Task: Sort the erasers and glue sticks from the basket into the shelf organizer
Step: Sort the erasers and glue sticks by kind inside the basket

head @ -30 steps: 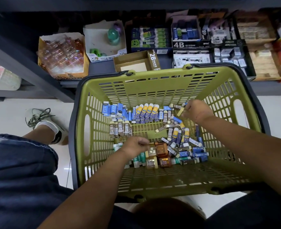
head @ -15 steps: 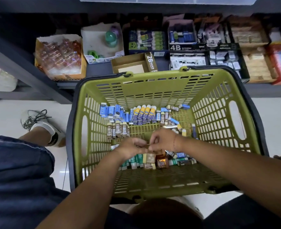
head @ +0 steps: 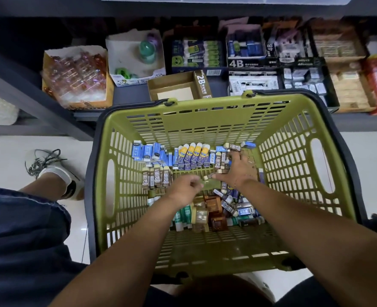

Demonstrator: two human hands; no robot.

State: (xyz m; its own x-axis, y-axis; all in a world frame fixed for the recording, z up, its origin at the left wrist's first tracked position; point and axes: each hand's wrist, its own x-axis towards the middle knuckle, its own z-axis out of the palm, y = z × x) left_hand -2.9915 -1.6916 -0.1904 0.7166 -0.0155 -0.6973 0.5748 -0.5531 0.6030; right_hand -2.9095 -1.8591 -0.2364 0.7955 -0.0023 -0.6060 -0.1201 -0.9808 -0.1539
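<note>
A green basket [head: 205, 111] holds sorted rows: blue erasers [head: 147, 151], yellow-topped glue sticks [head: 192, 156] and brown 2B erasers [head: 156, 179]. Loose erasers, green glue sticks [head: 183, 216] and brown packs [head: 214, 209] lie nearer me. My left hand [head: 186, 188] hovers mid-basket with its fingers curled, and a small brown eraser end [head: 207, 177] shows at its fingertips. My right hand [head: 238, 170] spreads flat over loose 2B erasers [head: 220, 160] by the right wall.
On the dark shelf behind the basket stand an almost empty 2B box [head: 176, 87], a glue stick box [head: 196, 54], a 4B eraser box [head: 247, 49] and several other stationery boxes. My knee and shoe [head: 56, 173] are left of the basket on the white floor.
My right hand went from the far right pile to meet my left hand mid-basket, then moved back out to the right pile. The left hand rose slightly off the brown packs.
</note>
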